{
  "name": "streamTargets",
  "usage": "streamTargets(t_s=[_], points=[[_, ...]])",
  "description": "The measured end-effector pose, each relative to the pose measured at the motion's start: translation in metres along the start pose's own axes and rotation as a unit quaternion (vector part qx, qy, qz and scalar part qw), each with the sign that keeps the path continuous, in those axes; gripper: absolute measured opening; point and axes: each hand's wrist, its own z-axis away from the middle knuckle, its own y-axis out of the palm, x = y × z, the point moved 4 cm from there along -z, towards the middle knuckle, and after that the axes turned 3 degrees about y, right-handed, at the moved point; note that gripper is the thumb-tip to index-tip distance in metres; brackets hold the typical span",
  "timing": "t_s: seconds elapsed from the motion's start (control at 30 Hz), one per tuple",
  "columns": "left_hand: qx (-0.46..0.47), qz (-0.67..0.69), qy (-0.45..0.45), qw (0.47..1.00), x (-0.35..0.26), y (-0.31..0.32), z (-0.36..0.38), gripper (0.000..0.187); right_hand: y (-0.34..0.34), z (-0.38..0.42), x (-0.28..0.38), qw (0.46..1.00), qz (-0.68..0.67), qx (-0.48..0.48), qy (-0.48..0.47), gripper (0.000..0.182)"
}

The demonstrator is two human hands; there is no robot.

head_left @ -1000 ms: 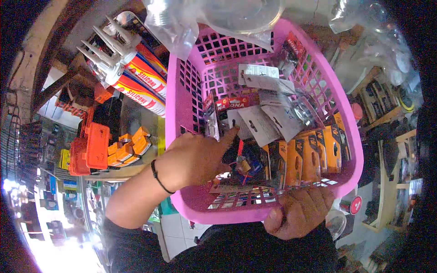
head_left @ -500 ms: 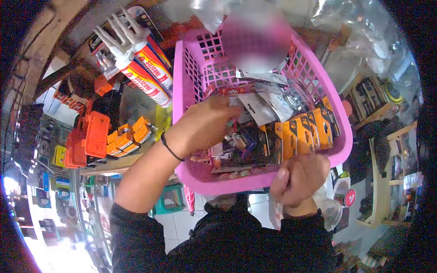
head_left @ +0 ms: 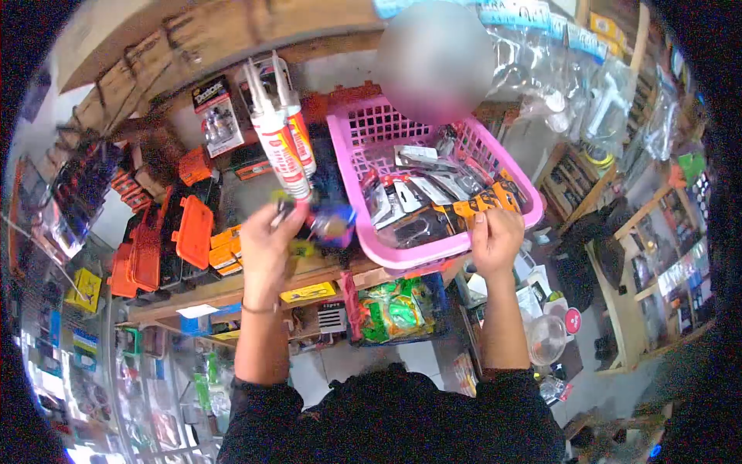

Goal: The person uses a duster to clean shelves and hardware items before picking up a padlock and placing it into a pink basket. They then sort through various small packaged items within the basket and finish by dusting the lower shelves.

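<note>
A pink plastic basket [head_left: 371, 232] stands on the wooden shelf, holding several carded packets and orange-and-black packages [head_left: 483, 203]. My right hand [head_left: 497, 238] is closed over the basket's near right rim. Left of the basket, my left hand [head_left: 270, 236] pinches a small blue packaged item [head_left: 334, 224], blurred by motion. Just behind that hand, white-and-red silicone tubes [head_left: 282, 155] stand with their nozzles up.
Orange cases [head_left: 193, 232] and small orange boxes [head_left: 226, 251] sit on the left of the shelf. Below is a crate with green packets [head_left: 396, 309]. Clear plastic packets [head_left: 607, 108] hang at the upper right.
My left hand has come out of the basket to the left with the blue item. My right hand now grips the rim. The view has shifted, showing more of the shelf and the crate below.
</note>
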Motion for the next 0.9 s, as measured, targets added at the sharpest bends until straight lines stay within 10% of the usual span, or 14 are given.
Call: streamTargets(t_s=[0.13, 0.23, 0.27, 0.33, 0.37, 0.43, 0.53, 0.73, 0.9], points=[[0.009, 0.150, -0.163, 0.975, 0.076, -0.064, 0.083, 0.009, -0.011, 0.041, 0.034, 0.985, -0.013, -0.161, 0.056, 0.015], [-0.195, 0.406, -0.346, 0.823, 0.154, -0.089, 0.183, 0.012, 0.010, 0.125, 0.048, 0.969, -0.120, 0.055, 0.210, 0.020], [-0.138, 0.472, -0.389, 0.779, 0.213, -0.106, 0.222, 0.016, 0.037, 0.183, 0.034, 0.915, -0.172, 0.132, 0.339, 0.019], [-0.148, 0.677, -0.384, 0.610, 0.222, -0.109, 0.268, 0.021, 0.055, 0.238, 0.056, 0.641, -0.399, 0.356, 0.551, 0.035], [-0.196, 0.648, -0.406, 0.614, 0.223, -0.111, 0.280, 0.023, 0.061, 0.231, 0.066, 0.644, -0.398, 0.358, 0.546, 0.035], [-0.163, 0.626, -0.405, 0.646, 0.227, -0.117, 0.281, 0.026, 0.071, 0.237, 0.097, 0.400, -0.501, 0.393, 0.659, 0.053], [-0.076, 0.614, -0.417, 0.666, 0.217, -0.119, 0.253, 0.032, 0.110, 0.190, 0.117, 0.200, -0.648, 0.380, 0.629, 0.051], [0.031, 0.587, -0.411, 0.697, 0.200, -0.090, 0.163, 0.033, 0.163, 0.163, 0.129, 0.395, -0.539, 0.340, 0.662, 0.037], [0.111, 0.621, -0.385, 0.673, 0.189, -0.072, 0.166, 0.038, 0.067, 0.233, 0.124, 0.278, -0.530, 0.313, 0.738, 0.032]])
